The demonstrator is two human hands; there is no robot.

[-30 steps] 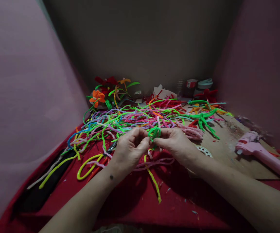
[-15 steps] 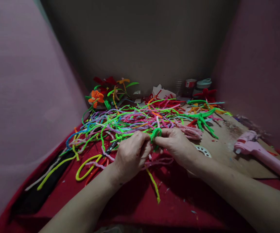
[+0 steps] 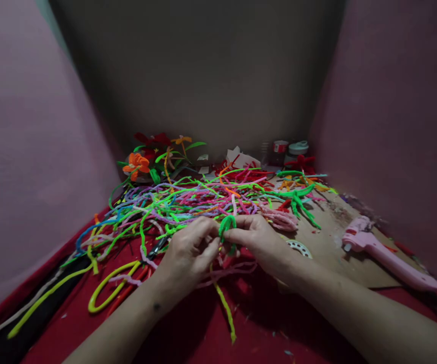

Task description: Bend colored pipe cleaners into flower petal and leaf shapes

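My left hand (image 3: 190, 253) and my right hand (image 3: 258, 240) meet over a red cloth (image 3: 188, 323), both pinching a small bent green pipe cleaner (image 3: 226, 225) between thumbs and fingers. The green piece forms a loop that sticks up above my fingertips. A yellow-green pipe cleaner (image 3: 224, 308) trails from under my hands toward me. Right behind my hands lies a wide tangle of pipe cleaners (image 3: 188, 194) in several colours.
A pink glue gun (image 3: 381, 253) lies on brown cardboard (image 3: 340, 237) at the right. Finished pipe-cleaner flowers (image 3: 148, 156) stand at the back left, jars (image 3: 290, 150) at the back right. A white round object (image 3: 298, 247) sits beside my right wrist. Pink walls close both sides.
The view has tilted so everything sits lower and further left in the frame. My fingers have kept working the green loop, the left thumb shifting against it.
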